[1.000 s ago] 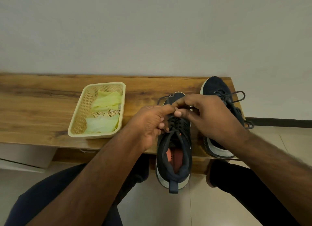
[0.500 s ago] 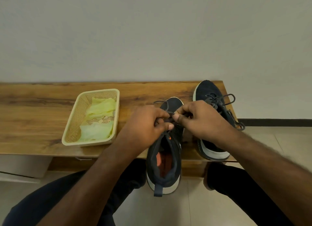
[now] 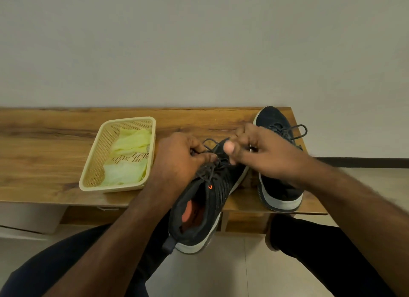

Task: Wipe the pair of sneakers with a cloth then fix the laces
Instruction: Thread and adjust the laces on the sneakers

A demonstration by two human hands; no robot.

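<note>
A dark sneaker point(image 3: 200, 210) with an orange insole lies on the wooden bench point(image 3: 44, 159), its heel hanging over the front edge and tilted left. My left hand point(image 3: 177, 161) pinches its dark lace point(image 3: 210, 161) near the top eyelets. My right hand point(image 3: 259, 152) grips the other lace strand just to the right, thumb raised. The second dark sneaker point(image 3: 278, 186) stands at the bench's right end, partly hidden behind my right hand, with its laces tied in loops. Yellow-green cloths point(image 3: 128, 155) lie in a basket.
A cream plastic basket point(image 3: 95, 163) sits on the bench left of my hands. A plain wall rises behind the bench. My dark-trousered knees are below, over a tiled floor. The bench ends right beside the second sneaker.
The near sneaker's heel has swung left and tilted. My hands have pulled apart a little along the lace, and the right thumb has lifted.
</note>
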